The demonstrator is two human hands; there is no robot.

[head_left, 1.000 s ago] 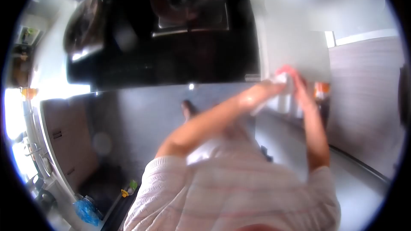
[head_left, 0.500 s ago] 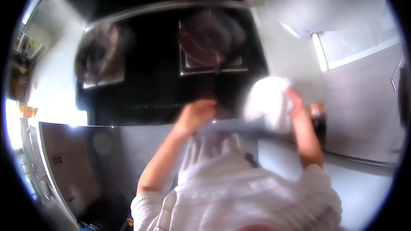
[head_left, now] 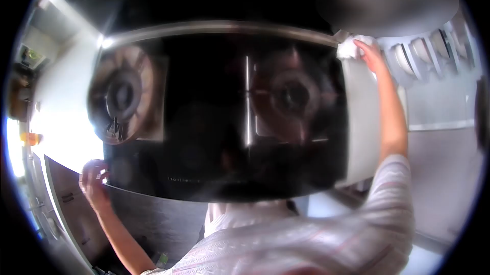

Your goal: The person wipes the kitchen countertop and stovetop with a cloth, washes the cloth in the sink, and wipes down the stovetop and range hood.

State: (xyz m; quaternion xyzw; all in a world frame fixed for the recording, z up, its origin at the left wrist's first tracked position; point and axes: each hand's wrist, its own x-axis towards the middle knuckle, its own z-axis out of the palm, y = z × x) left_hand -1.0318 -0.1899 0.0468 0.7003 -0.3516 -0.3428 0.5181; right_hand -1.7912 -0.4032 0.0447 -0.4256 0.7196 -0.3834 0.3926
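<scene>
My right hand (head_left: pixel 371 55) is closed on a crumpled white cloth (head_left: pixel 352 48) at the back right corner of the black glass cooktop (head_left: pixel 204 122). Far to the left, my left hand (head_left: pixel 94 180) rests at the cooktop's front left corner, beside the bright counter; its fingers are bent and blurred, and whether they hold anything is unclear. Between the hands the cooktop carries a round burner (head_left: pixel 122 96) on the left and another burner (head_left: pixel 293 94) on the right.
White counter (head_left: pixel 66 106) runs along the left, with an orange item (head_left: pixel 31 139) at its outer edge. Several plates stand upright in a rack (head_left: pixel 419 53) at the back right. Drawers (head_left: pixel 66 198) lie below the left counter. A blurred grey oval covers the upper right.
The right hand has carried the cloth up and back to the cooktop's far right corner. My left hand has moved left to the front left corner. The view has shifted over the cooktop.
</scene>
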